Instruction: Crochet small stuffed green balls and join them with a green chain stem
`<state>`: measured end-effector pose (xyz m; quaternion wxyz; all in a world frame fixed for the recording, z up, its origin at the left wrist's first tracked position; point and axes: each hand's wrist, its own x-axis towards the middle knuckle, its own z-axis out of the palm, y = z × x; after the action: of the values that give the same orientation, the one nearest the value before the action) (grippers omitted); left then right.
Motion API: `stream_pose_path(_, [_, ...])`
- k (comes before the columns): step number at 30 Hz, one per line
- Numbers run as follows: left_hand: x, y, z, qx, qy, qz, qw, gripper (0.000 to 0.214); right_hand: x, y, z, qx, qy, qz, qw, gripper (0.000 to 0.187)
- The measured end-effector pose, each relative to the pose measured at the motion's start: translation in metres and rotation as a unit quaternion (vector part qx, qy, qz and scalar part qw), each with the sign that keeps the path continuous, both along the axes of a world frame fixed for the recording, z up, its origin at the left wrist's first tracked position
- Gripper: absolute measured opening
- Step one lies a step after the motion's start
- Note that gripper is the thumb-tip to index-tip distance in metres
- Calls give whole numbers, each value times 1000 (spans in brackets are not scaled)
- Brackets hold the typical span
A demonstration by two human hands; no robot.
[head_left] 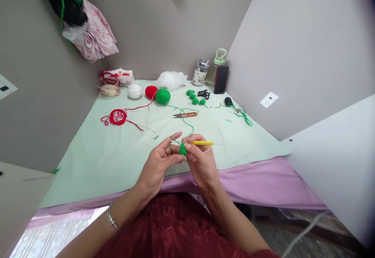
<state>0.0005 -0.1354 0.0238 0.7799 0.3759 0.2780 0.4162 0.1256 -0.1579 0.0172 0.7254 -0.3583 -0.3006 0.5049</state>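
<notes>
Holding a small green crocheted piece [183, 149] between them, the two hands work close together on the near side of the scissors [187, 115]. The left hand [158, 160] pinches the piece at thumb and fingers, with green yarn wound about a raised finger. The right hand [203, 162] is closed on a hook [202, 143] with a yellow handle; its fingertips also meet the piece. The metal tip points toward the left hand; whether it sits inside a stitch cannot be told.

A green strand [192, 129] extends from near the scissors toward the hands. A green ball [163, 96] sits beyond the scissors to the left, touching a red ball [151, 92]. A tangle of red yarn [118, 117] lies well left of the scissors, and small green pieces [195, 101] lie just beyond them.

Risks noted: the strand meets the scissors, whether over or under being unclear, so a pull could snag it or drag them along the surface [102, 164]. Slack at the wound finger could let a loop slip off the hook. Too tight a pinch could hide the stitches and cause one to be missed.
</notes>
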Motion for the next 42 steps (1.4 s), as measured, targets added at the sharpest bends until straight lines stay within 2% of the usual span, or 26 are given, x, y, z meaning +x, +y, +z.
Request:
stream_pose_path(3, [-4, 1, 2, -3, 2, -17, 1000, 63, 0, 0, 2, -28, 60, 61, 996, 25])
stream_pose_path(7, [-8, 2, 4, -11, 1, -28, 1000, 63, 4, 1, -3, -37, 57, 57, 996, 28])
stream_pose_path(11, [-9, 3, 6, -5, -6, -4, 1000, 53, 4, 0, -9, -4, -49, -21, 999, 20])
stream_pose_path(14, [-7, 4, 8, 7, 5, 16, 1000, 49, 2, -6, -7, 39, -144, -73, 986, 10])
stream_pose_path(18, [-4, 4, 8, 18, 34, 33, 999, 62, 4, -15, -3, 84, -221, -67, 969, 4])
stream_pose_path(21, [-4, 4, 7, 26, 40, 32, 998, 71, 10, -17, -3, 90, -228, -47, 968, 7])
stream_pose_path(24, [-4, 5, 7, 36, 46, 25, 998, 79, 15, -17, -3, 101, -250, -61, 961, 11])
stream_pose_path(26, [-3, 4, 6, 40, 49, 27, 998, 83, 17, -17, -4, 129, -322, -94, 933, 15])
stream_pose_path(27, [-2, 3, 6, 40, 49, 31, 998, 84, 17, -18, -5, 147, -375, -120, 907, 19])
stream_pose_path(29, [0, 1, 6, 33, 38, 38, 998, 84, 16, -19, -9, 199, -491, -185, 828, 28])
stream_pose_path(31, [2, 1, 6, 5, 12, 19, 1000, 76, 15, -21, -13, 251, -569, -238, 746, 37])
stream_pose_path(32, [2, 1, 6, -16, -2, -4, 1000, 70, 16, -22, -15, 266, -578, -252, 729, 39])
stream_pose_path(33, [2, 3, 7, -39, -16, -28, 999, 65, 16, -22, -15, 269, -568, -251, 736, 38])
stream_pose_path(34, [1, 5, 7, -60, -28, -46, 997, 61, 17, -22, -14, 259, -541, -243, 762, 36])
stream_pose_path(36, [0, 8, 9, -76, -39, -50, 995, 56, 19, -21, -10, 213, -449, -210, 842, 28])
stream_pose_path(38, [1, 9, 11, -47, -32, -9, 998, 56, 20, -18, -6, 172, -350, -166, 906, 22])
stream_pose_path(39, [2, 8, 11, -22, -20, 21, 999, 57, 20, -16, -5, 160, -320, -149, 922, 20])
stream_pose_path(40, [3, 6, 11, 3, -6, 50, 999, 58, 18, -15, -4, 154, -314, -140, 926, 20])
stream_pose_path(41, [4, 4, 10, 20, 4, 71, 997, 60, 17, -14, -5, 159, -335, -147, 917, 19])
stream_pose_path(42, [5, 3, 10, 25, 5, 75, 997, 61, 16, -13, -6, 174, -377, -164, 895, 19])
